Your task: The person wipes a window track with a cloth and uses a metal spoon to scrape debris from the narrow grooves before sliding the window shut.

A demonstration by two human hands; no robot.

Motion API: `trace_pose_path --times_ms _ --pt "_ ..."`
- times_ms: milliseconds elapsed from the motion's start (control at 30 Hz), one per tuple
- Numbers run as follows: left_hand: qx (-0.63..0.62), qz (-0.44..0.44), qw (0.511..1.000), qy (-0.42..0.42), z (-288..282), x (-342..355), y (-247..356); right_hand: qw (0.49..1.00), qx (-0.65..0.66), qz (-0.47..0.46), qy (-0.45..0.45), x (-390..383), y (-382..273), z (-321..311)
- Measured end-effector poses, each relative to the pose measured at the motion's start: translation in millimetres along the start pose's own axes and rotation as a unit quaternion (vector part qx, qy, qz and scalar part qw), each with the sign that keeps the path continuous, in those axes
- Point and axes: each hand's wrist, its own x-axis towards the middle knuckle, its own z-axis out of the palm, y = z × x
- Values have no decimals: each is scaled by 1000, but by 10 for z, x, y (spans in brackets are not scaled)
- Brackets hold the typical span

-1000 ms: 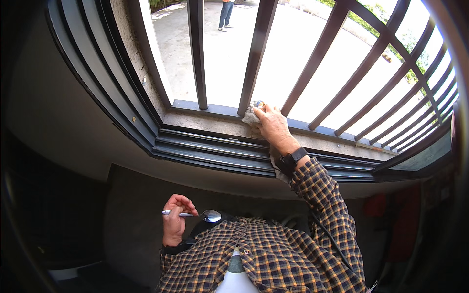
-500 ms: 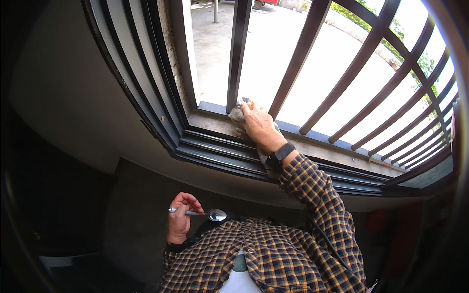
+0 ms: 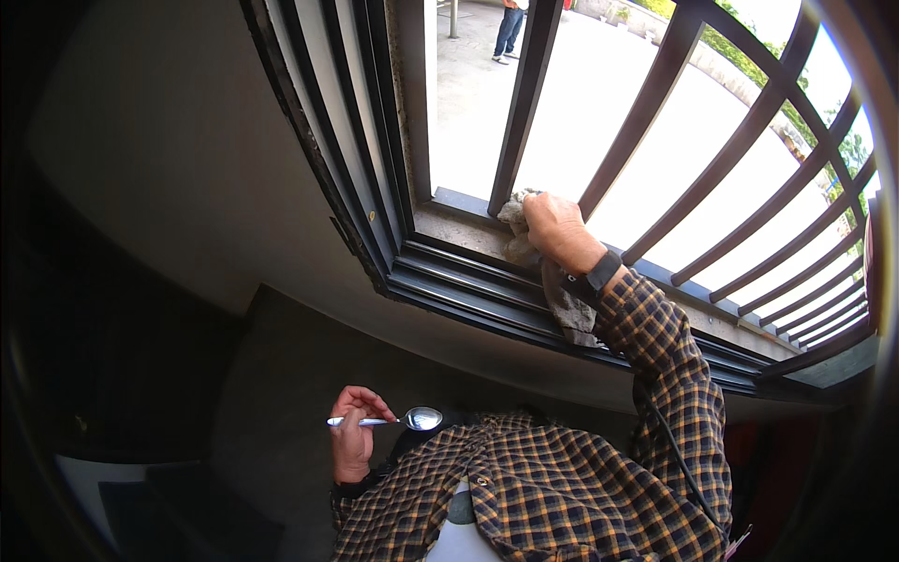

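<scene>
On the left, the left hand [image 3: 352, 440] pinches a metal spoon [image 3: 423, 419] by its handle, bowl pointing inward, held low before the shirt and well apart from the window. Up and across to the right hand [image 3: 559, 229], and here's the busy one: it's closed on a grey cloth [image 3: 569, 314], bunched ahead of the knuckles, its loose end trailing below the wrist. The step in hand looks like cloth-work at the foot of a dark bar [image 3: 523, 112]; the next move, I'd judge, calls for a firm bunch and knuckles clear of the metal. The fingertips are hidden, so their exact press is hard to tell. Left of that hand runs a rough sill [image 3: 459, 228]; nearer the body, dark sliding tracks [image 3: 468, 281]. Below, the room lies dim around the spoon hand; beyond the bars, a person [image 3: 508, 33] stands on bright paving.
</scene>
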Motion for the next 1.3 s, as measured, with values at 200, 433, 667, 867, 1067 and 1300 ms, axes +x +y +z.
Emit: trace_pose_path --times_ms 200,433,667,867,1067,1300 --pt "-42 11 999 21 -366 -82 18 968 147 -42 201 -436 -220 -182" --pt "-5 23 1000 -3 -71 -88 76 974 -102 -38 198 661 -561 760" --pt "25 33 999 -8 -111 39 223 953 -86 -214 198 626 -638 592" --pt "10 39 999 5 -117 42 73 961 88 -216 150 134 -234 366" --pt "0 15 1000 28 -267 127 31 781 617 8 103 -1136 423 95" --pt "216 86 971 -49 247 901 972 535 778 129 302 -1585 731 320"
